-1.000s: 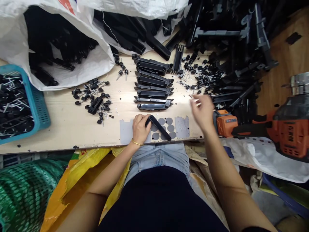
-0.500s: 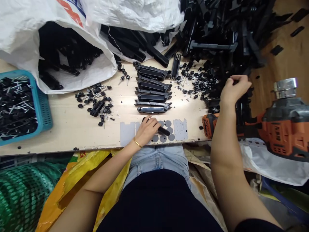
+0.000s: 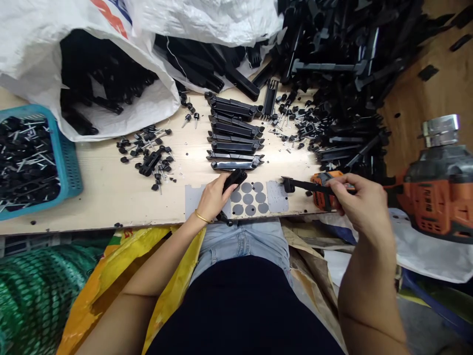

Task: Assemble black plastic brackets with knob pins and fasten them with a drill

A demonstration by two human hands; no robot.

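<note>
My left hand (image 3: pixel 214 196), with a gold bangle at the wrist, is closed round a short black plastic part (image 3: pixel 235 179) near the table's front edge. My right hand (image 3: pixel 356 199) pinches a long thin black part (image 3: pixel 308 186), whose hooked end points left over a grey patch on the table. Beyond my left hand, several black assembled arms (image 3: pixel 236 148) lie side by side in a stacked row. Grey discs (image 3: pixel 248 198) are marked on the table between my hands.
An orange power drill (image 3: pixel 430 207) lies at the right. A teal basket (image 3: pixel 68 170) of screws and knobs stands at the left. White sacks (image 3: pixel 121 125) of black parts are at the back, a large heap (image 3: pixel 328 88) at the back right. Loose screws (image 3: pixel 148 153) lie left of the row.
My right hand has come back from the heap toward the front, now with a long black part. My left hand has moved slightly left, and its black part is turned upward.
</note>
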